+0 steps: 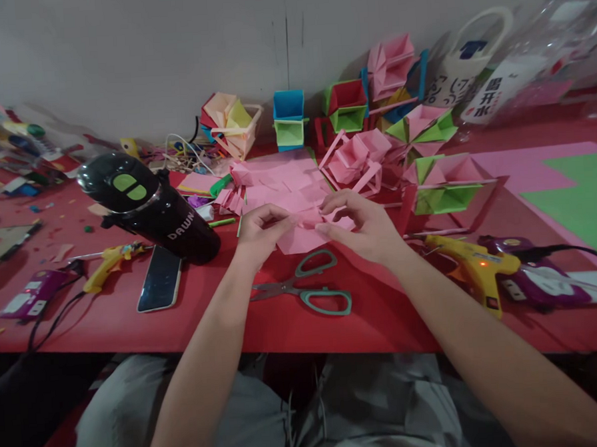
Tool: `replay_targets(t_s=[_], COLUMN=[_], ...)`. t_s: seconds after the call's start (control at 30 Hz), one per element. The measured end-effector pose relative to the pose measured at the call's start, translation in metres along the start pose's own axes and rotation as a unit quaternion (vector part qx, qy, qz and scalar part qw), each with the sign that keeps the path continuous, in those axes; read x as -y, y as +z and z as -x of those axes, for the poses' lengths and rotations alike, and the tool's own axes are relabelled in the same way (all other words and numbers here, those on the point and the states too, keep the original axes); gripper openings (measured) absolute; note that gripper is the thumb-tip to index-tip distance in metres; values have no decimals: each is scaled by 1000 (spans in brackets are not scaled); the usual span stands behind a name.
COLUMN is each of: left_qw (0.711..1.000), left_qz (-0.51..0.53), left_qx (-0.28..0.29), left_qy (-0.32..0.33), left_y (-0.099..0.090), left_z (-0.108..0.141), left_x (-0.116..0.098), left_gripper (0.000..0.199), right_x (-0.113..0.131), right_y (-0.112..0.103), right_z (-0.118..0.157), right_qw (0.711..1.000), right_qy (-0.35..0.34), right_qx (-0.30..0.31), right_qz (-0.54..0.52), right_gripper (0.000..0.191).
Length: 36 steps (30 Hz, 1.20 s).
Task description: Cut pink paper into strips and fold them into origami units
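Between my two hands is a sheet of pink paper [299,240], partly folded or curled along its upper part. My left hand [263,233] pinches its left side between thumb and fingers. On the other side, my right hand [361,223] grips the paper's right part with thumb and forefinger. Just below the paper, scissors [327,292] with grey-green handles lie open on the red table. Behind my hands rests a stack of pink paper sheets [288,174], with a folded pink paper piece [358,157] at its right.
A black tumbler [178,216] and a phone [160,279] stand left of my arms. Yellow glue guns lie at the left [108,263] and right [481,267], with cords. Folded paper lanterns [289,117] line the wall. A plastic bottle [530,58] is at the back right.
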<state>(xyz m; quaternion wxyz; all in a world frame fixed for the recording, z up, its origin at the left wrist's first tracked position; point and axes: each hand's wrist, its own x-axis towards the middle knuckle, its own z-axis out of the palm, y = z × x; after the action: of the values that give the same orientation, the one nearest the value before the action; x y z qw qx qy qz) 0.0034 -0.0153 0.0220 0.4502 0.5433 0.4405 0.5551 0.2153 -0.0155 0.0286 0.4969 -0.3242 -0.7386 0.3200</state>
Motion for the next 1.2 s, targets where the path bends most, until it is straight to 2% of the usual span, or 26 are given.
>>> replay_targets(t_s=[0.1, 0.27, 0.4, 0.5, 0.63, 0.9, 1.2], left_qw=[1000, 999, 998, 997, 996, 990, 981], left_qz=[15, 8, 10, 21, 28, 57, 66], left_qx=[-22, -17, 4, 23, 42, 44, 33], left_qy=[-11, -41, -57, -68, -79, -125, -178], left_y=[-1, -1, -2, -3, -6, -6, -5], left_z=[-1, -2, -2, -2, -1, 0, 0], left_x=[-1, -1, -1, -2, -4, -6, -4], left_gripper=[26, 28, 30, 30, 28, 28, 29], right_x=[2, 4, 5, 6, 8, 7, 9], right_y=[-3, -2, -2, -2, -2, 1, 5], right_z=[-1, -1, -1, -1, -1, -3, 0], right_qw=[999, 995, 995, 995, 994, 991, 993], right_qy=[-11, -32, 13, 65, 96, 114, 108], right_qx=[35, 74, 87, 77, 58, 59, 49], right_qz=[9, 55, 41, 25, 17, -31, -19], right_gripper=[18, 16, 19, 21, 22, 25, 37])
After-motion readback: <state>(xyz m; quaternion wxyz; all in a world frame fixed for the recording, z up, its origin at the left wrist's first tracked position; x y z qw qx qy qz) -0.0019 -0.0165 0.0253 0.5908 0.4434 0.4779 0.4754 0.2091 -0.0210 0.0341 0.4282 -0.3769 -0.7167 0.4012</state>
